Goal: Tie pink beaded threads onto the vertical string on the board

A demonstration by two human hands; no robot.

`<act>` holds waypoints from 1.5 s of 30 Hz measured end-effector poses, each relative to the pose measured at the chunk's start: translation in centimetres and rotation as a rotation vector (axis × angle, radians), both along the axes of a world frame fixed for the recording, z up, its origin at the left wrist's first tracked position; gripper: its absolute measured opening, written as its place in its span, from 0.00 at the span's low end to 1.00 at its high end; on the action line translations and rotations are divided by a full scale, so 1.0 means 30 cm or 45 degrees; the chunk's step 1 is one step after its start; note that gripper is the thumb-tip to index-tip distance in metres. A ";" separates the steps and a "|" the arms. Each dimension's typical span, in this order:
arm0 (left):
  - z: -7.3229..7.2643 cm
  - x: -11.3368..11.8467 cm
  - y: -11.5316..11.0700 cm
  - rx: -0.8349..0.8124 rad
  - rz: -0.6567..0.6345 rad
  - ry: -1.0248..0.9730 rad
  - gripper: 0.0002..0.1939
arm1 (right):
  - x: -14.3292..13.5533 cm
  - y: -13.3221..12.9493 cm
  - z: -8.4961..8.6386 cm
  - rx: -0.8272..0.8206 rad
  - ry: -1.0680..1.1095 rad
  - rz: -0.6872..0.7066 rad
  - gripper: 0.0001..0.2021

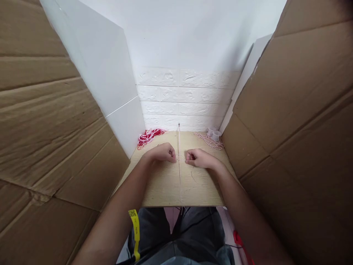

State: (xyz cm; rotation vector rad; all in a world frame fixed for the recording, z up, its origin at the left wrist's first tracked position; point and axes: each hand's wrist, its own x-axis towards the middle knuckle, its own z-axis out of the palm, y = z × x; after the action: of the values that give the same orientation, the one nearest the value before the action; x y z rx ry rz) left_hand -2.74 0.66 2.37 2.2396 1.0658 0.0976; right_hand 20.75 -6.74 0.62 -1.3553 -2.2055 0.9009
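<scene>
A thin pale cord (180,180) runs straight down the middle of the wooden board, from a small nail (179,125) at the back to the front edge. My left hand (164,151) is closed in a pinch just left of the cord. On the other side my right hand (200,158) is pinched too, fingertips toward the cord. A fine thread (182,158) spans the gap between both sets of fingertips, crossing the cord. From below my right hand a loose thread end (193,176) trails onto the board.
Red and white cords (150,137) lie heaped at the board's back left. Pink cords (211,140) and translucent rolls (214,134) sit at the back right. Cardboard walls (55,129) flank both sides, and a white brick-patterned wall (187,95) stands behind the wooden board (162,191).
</scene>
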 end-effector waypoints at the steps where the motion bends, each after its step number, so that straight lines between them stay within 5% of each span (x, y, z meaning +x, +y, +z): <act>1: 0.002 -0.004 0.001 0.011 0.004 0.023 0.12 | 0.005 0.002 0.001 -0.023 0.004 0.008 0.03; 12: 0.021 0.001 -0.013 -0.074 -0.119 -0.104 0.19 | -0.013 0.007 -0.011 0.011 0.036 -0.015 0.04; 21: 0.041 -0.009 -0.023 -0.161 -0.012 -0.138 0.22 | -0.004 0.003 -0.004 0.008 0.016 -0.047 0.07; 29: -0.004 0.002 -0.006 -0.215 -0.063 -0.201 0.15 | -0.013 0.021 -0.037 0.025 0.048 -0.029 0.02; 37: -0.009 0.022 -0.018 -0.233 0.045 -0.327 0.15 | -0.031 0.031 -0.064 0.131 0.086 -0.076 0.08; 45: 0.001 0.047 -0.016 -0.224 0.095 -0.150 0.12 | -0.044 0.051 -0.085 -0.011 0.219 -0.082 0.07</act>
State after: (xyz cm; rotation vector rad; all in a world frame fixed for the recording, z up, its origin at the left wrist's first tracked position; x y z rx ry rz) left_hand -1.34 0.18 2.41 2.0122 1.0523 0.1595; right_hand 19.42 -5.22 -1.94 -1.2934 -2.0199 0.9666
